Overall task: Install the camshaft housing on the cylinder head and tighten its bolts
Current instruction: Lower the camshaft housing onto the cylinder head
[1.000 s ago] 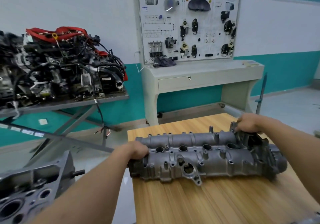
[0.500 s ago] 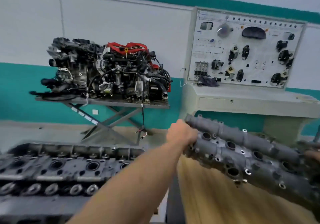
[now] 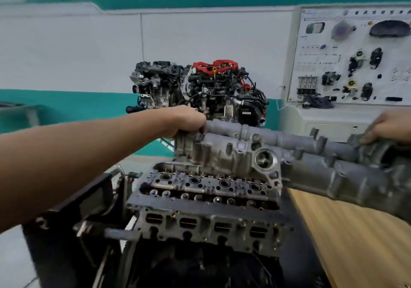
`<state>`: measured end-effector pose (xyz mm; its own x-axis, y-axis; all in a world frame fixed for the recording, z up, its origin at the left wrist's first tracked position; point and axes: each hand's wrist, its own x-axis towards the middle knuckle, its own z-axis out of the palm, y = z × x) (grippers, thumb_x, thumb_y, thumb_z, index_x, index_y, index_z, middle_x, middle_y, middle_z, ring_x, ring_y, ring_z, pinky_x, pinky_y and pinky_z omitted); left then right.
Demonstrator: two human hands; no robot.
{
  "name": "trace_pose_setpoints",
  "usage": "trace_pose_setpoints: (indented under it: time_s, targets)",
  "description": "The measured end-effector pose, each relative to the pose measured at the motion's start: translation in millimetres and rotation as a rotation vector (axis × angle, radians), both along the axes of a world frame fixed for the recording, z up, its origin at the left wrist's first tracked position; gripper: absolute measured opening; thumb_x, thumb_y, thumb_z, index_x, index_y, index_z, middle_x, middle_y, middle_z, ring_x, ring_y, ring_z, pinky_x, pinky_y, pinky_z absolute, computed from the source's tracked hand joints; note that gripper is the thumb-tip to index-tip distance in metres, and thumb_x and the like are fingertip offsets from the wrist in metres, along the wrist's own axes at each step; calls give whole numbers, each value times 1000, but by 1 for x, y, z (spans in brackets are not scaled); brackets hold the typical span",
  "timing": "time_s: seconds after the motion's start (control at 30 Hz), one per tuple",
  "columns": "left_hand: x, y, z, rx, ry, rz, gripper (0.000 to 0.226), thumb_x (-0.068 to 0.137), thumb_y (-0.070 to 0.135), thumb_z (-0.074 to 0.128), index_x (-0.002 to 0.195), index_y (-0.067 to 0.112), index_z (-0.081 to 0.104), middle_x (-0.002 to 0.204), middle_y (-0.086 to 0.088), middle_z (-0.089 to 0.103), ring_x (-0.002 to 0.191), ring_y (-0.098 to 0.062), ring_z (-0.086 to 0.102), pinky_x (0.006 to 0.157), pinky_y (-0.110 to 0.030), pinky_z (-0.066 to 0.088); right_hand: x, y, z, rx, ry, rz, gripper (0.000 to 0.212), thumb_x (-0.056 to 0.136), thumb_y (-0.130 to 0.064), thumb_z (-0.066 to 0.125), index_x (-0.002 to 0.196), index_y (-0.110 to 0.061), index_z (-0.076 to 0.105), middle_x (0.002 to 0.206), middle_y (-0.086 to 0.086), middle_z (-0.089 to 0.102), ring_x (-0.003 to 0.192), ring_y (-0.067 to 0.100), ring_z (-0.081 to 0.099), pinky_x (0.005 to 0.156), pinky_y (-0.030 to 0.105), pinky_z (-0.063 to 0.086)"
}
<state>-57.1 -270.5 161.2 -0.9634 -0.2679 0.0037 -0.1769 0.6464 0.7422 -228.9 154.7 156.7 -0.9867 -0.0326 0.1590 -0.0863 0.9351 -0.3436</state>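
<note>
A person's left hand (image 3: 185, 121) and right hand (image 3: 388, 126) grasp opposite ends of the camshaft housing (image 3: 278, 154). It hangs mid-frame above the cylinder head (image 3: 206, 201) at lower centre.

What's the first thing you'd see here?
The big grey camshaft housing, held in the air across the middle, a left hand and a right hand at its ends. Below it sits the open cylinder head, and an engine with red parts stands behind.

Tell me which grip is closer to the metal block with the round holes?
Left. The left grip holds the camshaft housing above the far side of the cylinder head; the right grip holds its other end off to the right, toward the wooden table.
</note>
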Motion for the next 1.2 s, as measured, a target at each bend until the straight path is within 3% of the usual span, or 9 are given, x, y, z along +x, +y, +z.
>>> trace_pose_setpoints:
  time_s: [0.1, 0.2, 0.37, 0.63, 0.87, 0.97, 1.03, 1.13, 1.2]
  targets:
    - [33, -55, -19, 21, 14, 103, 15, 89, 6, 59, 74, 5, 58, 44, -3, 59, 33, -14, 57, 37, -21, 48, 44, -78, -10, 105, -18, 9, 15, 74, -26, 86, 62, -20, 80, 71, 4, 75, 76, 24, 67, 77, 35, 54]
    - [50, -98, -39, 28, 31, 173, 14, 87, 8, 62, 74, 4, 57, 39, 0, 56, 29, -10, 53, 34, -18, 42, 44, -131, -15, 80, 26, 125, 9, 78, -19, 83, 70, -15, 80, 79, 7, 75, 75, 18, 63, 69, 31, 47]
    - [45, -143, -66, 51, 17, 253, 11, 86, 12, 60, 87, 1, 62, 72, -8, 61, 50, -17, 58, 46, -25, 50, 41, -182, -22, 181, -17, 193, 7, 82, -18, 79, 77, -14, 79, 83, 6, 73, 79, 18, 63, 65, 27, 41]
    - [18, -153, -85, 18, 16, 238, 12, 83, 16, 63, 79, 4, 61, 62, -5, 60, 32, -9, 54, 32, -16, 38, 19, -193, -23, 184, -42, 184, 11, 82, -10, 79, 71, -10, 79, 79, 10, 75, 82, 27, 67, 81, 37, 51]
    - [15, -151, -94, 23, -23, 228, 14, 82, 14, 63, 72, 6, 61, 52, -3, 56, 25, -10, 49, 32, -14, 35, 15, -192, -32, 268, -48, 173, 11, 82, -19, 80, 71, -18, 79, 81, 8, 75, 80, 26, 67, 79, 38, 53]
    - [18, -154, -97, 33, -48, 230, 10, 82, 12, 62, 75, 5, 63, 58, -6, 58, 31, -14, 53, 34, -17, 40, 20, -197, -40, 290, -62, 171, 9, 83, -20, 79, 75, -14, 80, 81, 11, 76, 84, 31, 69, 76, 38, 55]
    - [19, -157, -100, 31, -54, 240, 10, 81, 13, 62, 76, 4, 63, 62, -7, 60, 40, -17, 56, 38, -20, 43, 19, -201, -46, 275, -69, 177, 10, 84, -18, 78, 77, -11, 80, 79, 12, 75, 79, 30, 68, 70, 35, 53]
    - [19, -160, -105, 31, -38, 235, 10, 79, 12, 60, 73, 5, 62, 65, -8, 58, 49, -21, 56, 44, -22, 45, 16, -204, -52, 233, -71, 169, 10, 84, -15, 78, 76, -8, 79, 65, 8, 69, 59, 20, 57, 47, 23, 40]
    - [18, -160, -106, 43, -28, 223, 11, 79, 13, 59, 71, 6, 61, 65, -7, 58, 51, -21, 56, 47, -24, 46, 13, -206, -51, 229, -64, 162, 10, 84, -15, 78, 78, -8, 79, 66, 8, 69, 58, 19, 56, 46, 23, 37]
